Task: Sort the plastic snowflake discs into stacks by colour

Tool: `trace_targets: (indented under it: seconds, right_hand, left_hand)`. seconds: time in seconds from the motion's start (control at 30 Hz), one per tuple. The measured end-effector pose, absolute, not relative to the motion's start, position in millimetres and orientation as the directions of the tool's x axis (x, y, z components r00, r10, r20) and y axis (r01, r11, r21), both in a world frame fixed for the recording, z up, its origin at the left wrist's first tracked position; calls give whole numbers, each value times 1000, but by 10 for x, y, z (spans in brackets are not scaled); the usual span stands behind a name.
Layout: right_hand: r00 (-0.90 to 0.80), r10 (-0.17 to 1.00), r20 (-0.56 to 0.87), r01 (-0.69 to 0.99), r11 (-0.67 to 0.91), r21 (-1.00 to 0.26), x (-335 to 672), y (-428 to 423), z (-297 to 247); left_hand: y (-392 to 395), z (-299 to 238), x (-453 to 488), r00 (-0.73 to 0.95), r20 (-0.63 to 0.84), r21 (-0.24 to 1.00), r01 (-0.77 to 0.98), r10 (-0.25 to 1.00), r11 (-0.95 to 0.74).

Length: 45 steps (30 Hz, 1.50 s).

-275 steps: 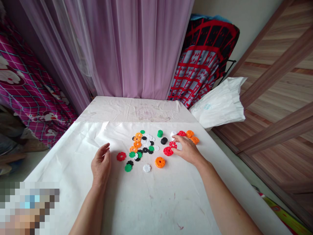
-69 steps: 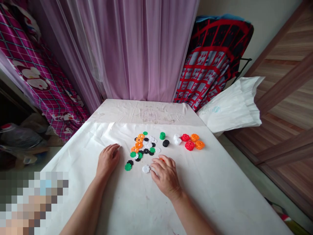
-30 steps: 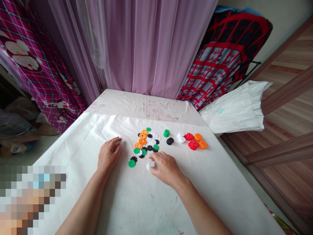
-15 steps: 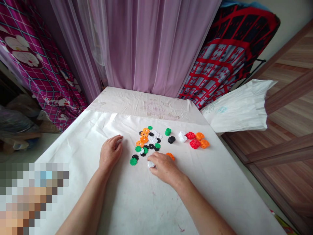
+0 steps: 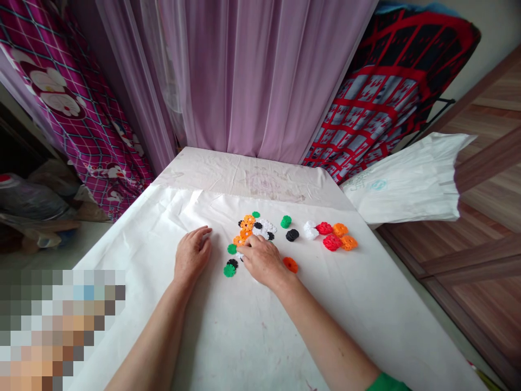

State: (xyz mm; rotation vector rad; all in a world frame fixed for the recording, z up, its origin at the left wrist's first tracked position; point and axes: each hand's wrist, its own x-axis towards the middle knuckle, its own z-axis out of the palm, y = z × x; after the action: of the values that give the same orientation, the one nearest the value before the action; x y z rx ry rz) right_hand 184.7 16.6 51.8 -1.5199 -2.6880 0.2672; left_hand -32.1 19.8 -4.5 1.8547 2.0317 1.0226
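Observation:
My right hand (image 5: 262, 259) reaches over a loose group of flower-shaped plastic discs, its fingers bent together and pointing down. The fingertips touch the near part of the group beside a white disc (image 5: 240, 255); what they hold is hidden under the hand. Orange discs (image 5: 247, 221), white discs (image 5: 267, 227) and a green disc (image 5: 232, 248) lie around it. Close by, a green disc (image 5: 229, 270) overlaps a black disc (image 5: 232, 263). Left of the group, my left hand (image 5: 192, 254) rests on the table, empty, fingers loosely stretched.
Right of the group stand small stacks: green (image 5: 286, 221), black (image 5: 292, 235), white (image 5: 310, 230), red (image 5: 332, 242) and orange (image 5: 349, 243). An orange disc (image 5: 290, 265) lies beside my right wrist. A white bag (image 5: 411, 182) hangs at the right edge of the white-covered table (image 5: 244, 331).
My right hand has moved forward and left, from a white piece at its fingertips to the near side of the disc group. My left hand stays resting. The view has shifted slightly.

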Motion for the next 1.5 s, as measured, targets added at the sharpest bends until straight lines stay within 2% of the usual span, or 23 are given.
trace_targets:
  seconds: [0.1,0.27,0.53,0.63,0.73,0.87,1.3,1.5]
  right_hand:
    - [-537,842,-52,834,520,-185,1835,172,504]
    - [-418,901,-114,906,404,-129,1824,201,575]
    - [-408,898,-166,911,390,-132,1700,273,606]
    - [-399,909,-118,910,377,-171,1790,257,626]
    - [-368,926,-82,904,337,-262,1986,168,671]
    - [-359,923,-136,896,300,-327,2233,-15,720]
    - [-433,887,-159,884,383,-267,2293,-204,595]
    - [-524,818,-236,850,485,-206,2252,-192,668]
  left_hand:
    - [196,-47,-314,-189,292,607,794,937,-29]
    - [193,-49,-297,-194,299,611,791,934,-31]
    - [200,-65,-303,-193,301,615,788,934,-36]
    - [200,-65,-302,-197,304,614,788,932,-34]
    - [199,-66,-298,-197,299,618,786,934,-32]
    - [198,-58,-293,-197,299,614,789,934,-30]
    - [199,-17,-304,-201,269,611,792,942,-6]
    - [199,-16,-311,-192,265,607,795,945,-9]
